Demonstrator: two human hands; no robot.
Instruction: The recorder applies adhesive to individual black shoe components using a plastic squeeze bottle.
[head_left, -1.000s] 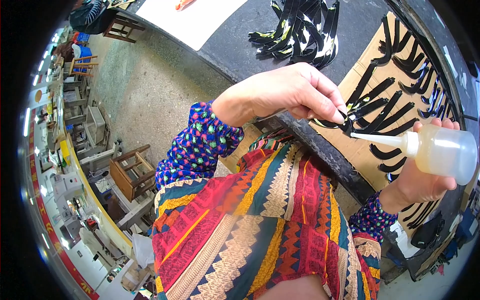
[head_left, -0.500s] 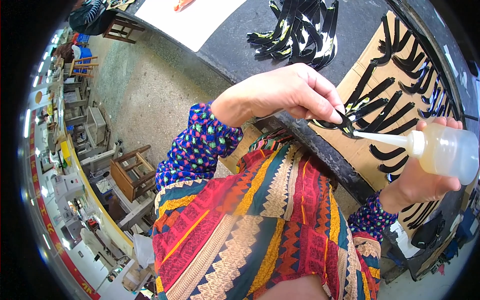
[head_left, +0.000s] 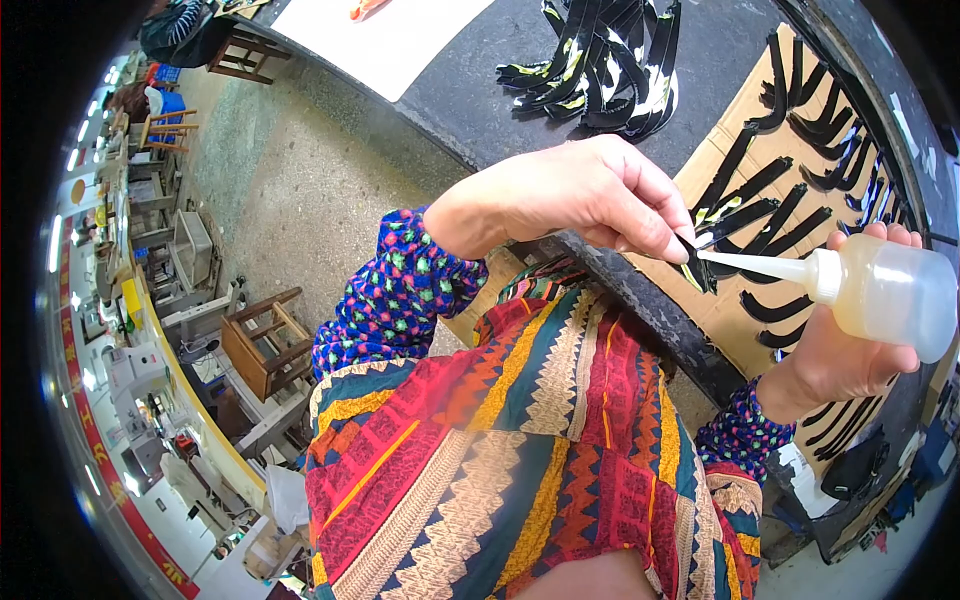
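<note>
Between the thumb and fingers of my left hand [head_left: 600, 200] is pinched a small black strip [head_left: 697, 272] with a pale edge. My right hand [head_left: 840, 350] is wrapped round a translucent squeeze bottle [head_left: 895, 295] that lies on its side, partly filled with yellowish liquid. Its long white nozzle [head_left: 755, 264] points left, and the tip meets or nearly meets the strip by my left fingertips. Behind both hands, rows of black strips [head_left: 765, 185] lie on a brown cardboard sheet [head_left: 690, 310]. Part of the held strip is hidden by my fingers.
A heap of black strips with white and yellow-green patches [head_left: 610, 75] lies on the dark table [head_left: 440, 75], near a white sheet [head_left: 370, 40]. Wooden stools [head_left: 265, 345] stand on the floor to the left. A black pouch-like item [head_left: 855, 465] is at the lower right.
My left hand has turned the strip so its end hangs downward. The bottle has shifted slightly, its nozzle tip now higher and further left against the strip.
</note>
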